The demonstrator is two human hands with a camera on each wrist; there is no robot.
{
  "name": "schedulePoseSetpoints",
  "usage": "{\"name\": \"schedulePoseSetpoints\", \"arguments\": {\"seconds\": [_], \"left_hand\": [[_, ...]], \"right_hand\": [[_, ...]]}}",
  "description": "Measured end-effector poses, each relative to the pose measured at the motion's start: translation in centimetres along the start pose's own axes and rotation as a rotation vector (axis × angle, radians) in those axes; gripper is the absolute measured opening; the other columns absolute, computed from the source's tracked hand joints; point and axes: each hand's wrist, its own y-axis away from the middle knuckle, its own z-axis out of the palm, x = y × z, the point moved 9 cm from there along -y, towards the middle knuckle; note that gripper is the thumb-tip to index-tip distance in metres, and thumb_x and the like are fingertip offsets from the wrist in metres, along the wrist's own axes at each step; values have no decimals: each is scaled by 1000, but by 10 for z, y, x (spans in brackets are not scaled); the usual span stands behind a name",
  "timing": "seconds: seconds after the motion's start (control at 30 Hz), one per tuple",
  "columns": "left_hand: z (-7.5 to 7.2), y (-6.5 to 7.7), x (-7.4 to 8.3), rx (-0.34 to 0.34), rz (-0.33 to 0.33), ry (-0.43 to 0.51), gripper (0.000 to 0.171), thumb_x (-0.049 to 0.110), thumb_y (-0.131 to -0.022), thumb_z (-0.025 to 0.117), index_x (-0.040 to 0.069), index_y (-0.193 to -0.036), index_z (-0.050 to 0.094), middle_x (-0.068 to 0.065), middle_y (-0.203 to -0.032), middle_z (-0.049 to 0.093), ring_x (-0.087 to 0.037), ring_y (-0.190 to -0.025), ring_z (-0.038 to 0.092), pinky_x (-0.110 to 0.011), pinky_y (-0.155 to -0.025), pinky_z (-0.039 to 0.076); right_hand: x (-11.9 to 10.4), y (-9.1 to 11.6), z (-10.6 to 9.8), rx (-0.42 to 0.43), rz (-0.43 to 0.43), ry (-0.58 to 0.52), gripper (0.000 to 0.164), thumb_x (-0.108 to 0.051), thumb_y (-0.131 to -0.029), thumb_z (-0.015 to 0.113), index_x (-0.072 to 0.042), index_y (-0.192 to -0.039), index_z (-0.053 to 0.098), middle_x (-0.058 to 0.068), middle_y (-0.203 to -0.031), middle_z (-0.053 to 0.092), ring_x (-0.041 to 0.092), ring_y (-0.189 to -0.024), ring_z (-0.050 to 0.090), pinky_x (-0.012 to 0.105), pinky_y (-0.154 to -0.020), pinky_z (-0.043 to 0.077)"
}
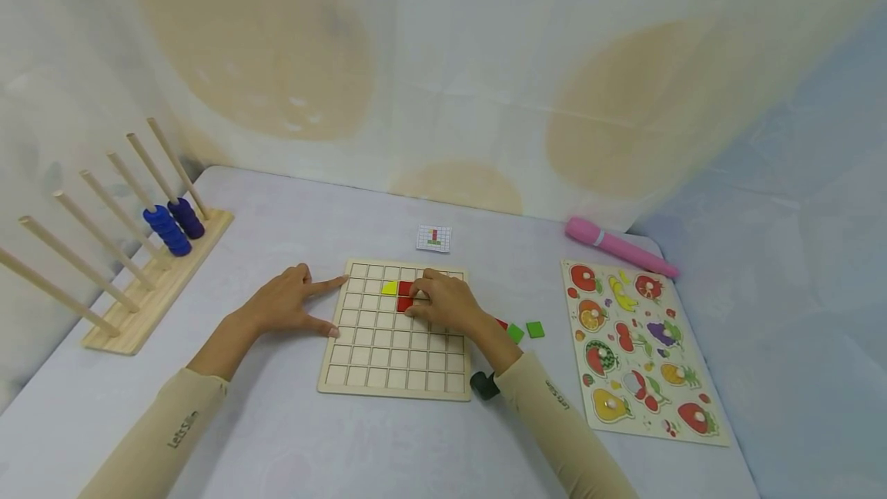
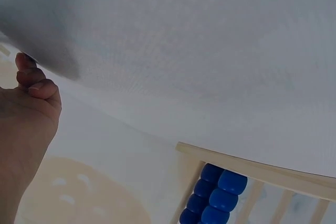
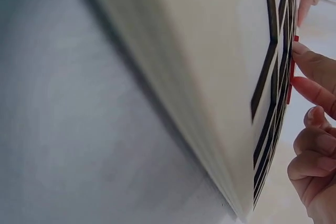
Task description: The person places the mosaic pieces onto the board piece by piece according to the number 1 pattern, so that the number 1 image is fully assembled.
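A wooden grid board [image 1: 381,383] lies flat on the table. In its upper part sit a yellow tile [image 1: 389,288] with one rounded corner, a red tile [image 1: 405,288] beside it and another red tile [image 1: 404,304] below. My right hand [image 1: 449,304] is over the board, thumb and index finger pinching the lower red tile; the right wrist view shows both fingertips at red tile edges [image 3: 292,69]. With thumb and index finger spread straight, my left hand [image 1: 287,303] touches the board's left edge; its other fingers are bent.
Behind the board lies a printed pattern card [image 1: 434,239]. Green tiles [image 1: 535,329] and a partly hidden red tile lie right, near a small dark object [image 1: 483,385]. Farther right are a fruit puzzle board [image 1: 640,395] and pink pen [image 1: 624,249]. A pegged bead abacus [image 1: 132,333] stands left.
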Motion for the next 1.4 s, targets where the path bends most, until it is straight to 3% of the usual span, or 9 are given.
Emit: {"name": "schedulePoseSetpoints", "arguments": {"seconds": [0.27,0.53,0.73,1.07,1.27,1.4], "left_hand": [[-1,1,2,-1,4,4,101,80,-61,73,31,-146,50,-4,-87,38,-17,-74,33,-30,-63,28],[-2,0,5,0,19,-4,102,80,-62,72,30,-147,49,-4,-86,40,-17,-74,34,-29,-64,29],[-2,0,7,-18,29,11,101,77,-63,74,26,-147,49,-4,-87,40,-17,-75,34,-29,-65,29],[-3,-2,5,-27,26,12,103,80,-62,72,28,-148,48,-5,-89,41,-17,-76,35,-29,-66,30],[-1,-3,5,-28,36,23,104,81,-62,71,27,-148,47,-5,-89,42,-17,-77,35,-30,-66,30],[-1,-3,5,-31,33,13,104,80,-62,71,27,-148,48,-6,-90,42,-18,-77,36,-30,-66,30]], "right_hand": [[6,7,-9,24,23,-87,40,-48,-83,77,-17,-108,71,-4,-94,57,8,-76,50,24,-67,42],[29,34,-40,126,38,-353,61,-42,-74,87,-11,-122,65,13,-94,55,15,-78,45,27,-66,39],[53,58,-58,206,48,-536,60,-27,-73,89,-8,-124,63,22,-95,48,17,-79,41,27,-69,36],[80,87,-72,255,132,-570,52,-26,-75,88,-17,-120,64,25,-96,44,18,-74,38,27,-67,33],[90,101,-73,283,133,-554,51,-26,-75,88,-18,-119,64,18,-92,44,18,-74,39,26,-65,34],[95,108,-73,294,144,-572,52,-25,-75,88,-19,-119,63,20,-92,44,17,-72,37,26,-64,33]]}}
